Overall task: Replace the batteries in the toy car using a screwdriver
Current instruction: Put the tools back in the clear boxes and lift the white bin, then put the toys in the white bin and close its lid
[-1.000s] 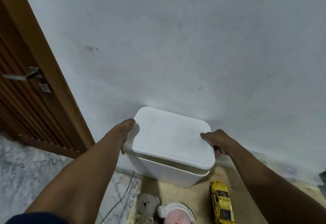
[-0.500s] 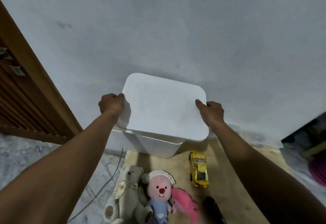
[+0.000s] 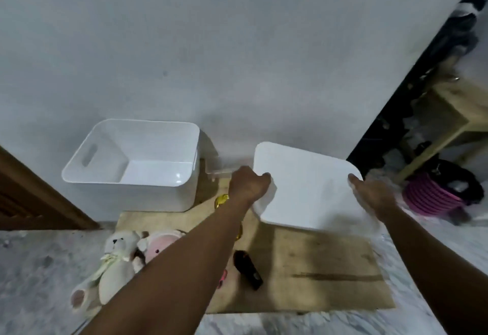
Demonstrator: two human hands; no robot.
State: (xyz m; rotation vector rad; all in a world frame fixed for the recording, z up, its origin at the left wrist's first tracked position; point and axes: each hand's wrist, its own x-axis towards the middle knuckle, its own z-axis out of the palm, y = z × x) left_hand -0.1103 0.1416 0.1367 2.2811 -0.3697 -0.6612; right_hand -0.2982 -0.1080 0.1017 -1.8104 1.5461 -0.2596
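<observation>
A white lid is held above the right part of a wooden board. My left hand grips its left edge and my right hand grips its right edge. The white storage box stands open and looks empty at the board's far left, against the wall. The yellow toy car lies on the board, mostly hidden behind my left forearm. A black oblong object lies on the board nearer me. No screwdriver or batteries can be made out.
A cream teddy bear and a pink plush doll lie at the board's left edge. A wooden door is at far left. At right stand a wooden table and a pink coiled item. Marble floor surrounds the board.
Both hands have lifted the lid off the box and carried it to the right, so the box now stands open. The camera has tilted down and right.
</observation>
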